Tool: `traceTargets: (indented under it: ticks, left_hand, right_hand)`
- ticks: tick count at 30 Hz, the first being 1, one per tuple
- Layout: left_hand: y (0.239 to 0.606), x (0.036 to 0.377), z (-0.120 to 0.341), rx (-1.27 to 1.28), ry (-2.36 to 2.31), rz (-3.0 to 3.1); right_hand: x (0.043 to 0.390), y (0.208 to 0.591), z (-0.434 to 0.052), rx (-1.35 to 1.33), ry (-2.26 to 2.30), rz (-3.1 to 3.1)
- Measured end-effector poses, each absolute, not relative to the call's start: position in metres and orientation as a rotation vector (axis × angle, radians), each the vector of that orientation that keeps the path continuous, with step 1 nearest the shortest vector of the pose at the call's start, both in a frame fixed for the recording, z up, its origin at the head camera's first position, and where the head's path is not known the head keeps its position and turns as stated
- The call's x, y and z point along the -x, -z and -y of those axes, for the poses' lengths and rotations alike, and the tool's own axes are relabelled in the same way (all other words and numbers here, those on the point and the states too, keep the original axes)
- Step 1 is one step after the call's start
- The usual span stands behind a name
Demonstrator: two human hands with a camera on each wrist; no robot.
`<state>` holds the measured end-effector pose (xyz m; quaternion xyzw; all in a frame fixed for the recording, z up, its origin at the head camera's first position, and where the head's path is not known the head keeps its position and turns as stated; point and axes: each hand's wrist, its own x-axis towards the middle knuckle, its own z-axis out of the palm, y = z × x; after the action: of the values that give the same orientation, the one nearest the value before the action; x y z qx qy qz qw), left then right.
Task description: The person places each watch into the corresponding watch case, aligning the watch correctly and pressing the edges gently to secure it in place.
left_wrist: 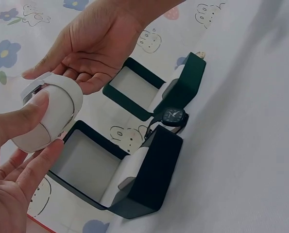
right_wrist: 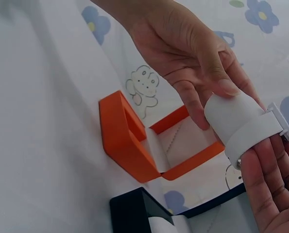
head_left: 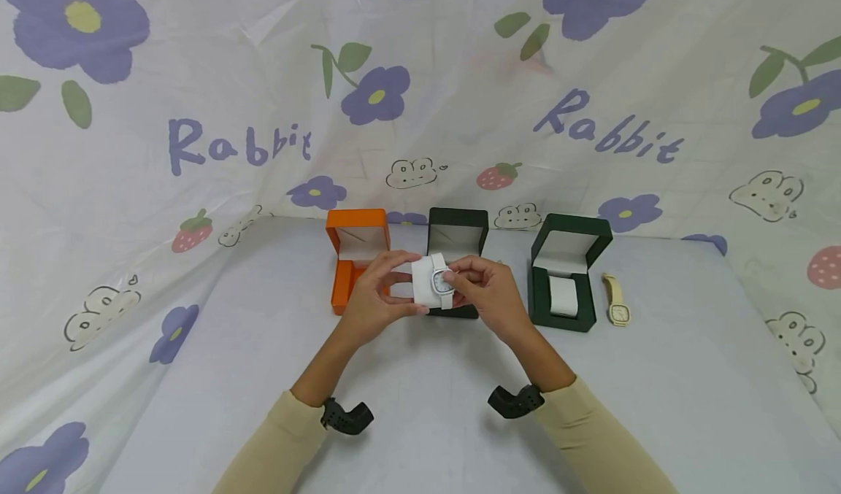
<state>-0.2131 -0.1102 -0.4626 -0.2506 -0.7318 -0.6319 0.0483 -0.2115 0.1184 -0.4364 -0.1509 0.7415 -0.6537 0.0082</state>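
Above the table [head_left: 407, 399] near the open middle box [head_left: 458, 215], the left hand [head_left: 374, 290] grips a white cushion [head_left: 422, 284] between bent fingers and thumb, while the right hand [head_left: 493, 291] pinches the white watch [head_left: 438, 284] around it.

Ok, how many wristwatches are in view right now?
3: a white wristwatch on the white cushion in the left hand; a gold-coloured wristwatch right of the open green box; a black wristwatch between that and the near-black box. Others may be hidden.
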Motion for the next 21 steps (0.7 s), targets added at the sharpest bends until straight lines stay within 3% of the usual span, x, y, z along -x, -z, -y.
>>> traceTargets:
  ticks: [8,21]
  left_hand:
    - [0.460,0.213,0.113,0.778,2.002,2.234]
    - [0.449,0.209,0.115,0.889,2.080,2.226]
  right_hand:
    - [0.209,0.437,-0.126,0.542,2.041,-2.356]
    - [0.202,0.425,-0.147,1.032,1.596,-2.445]
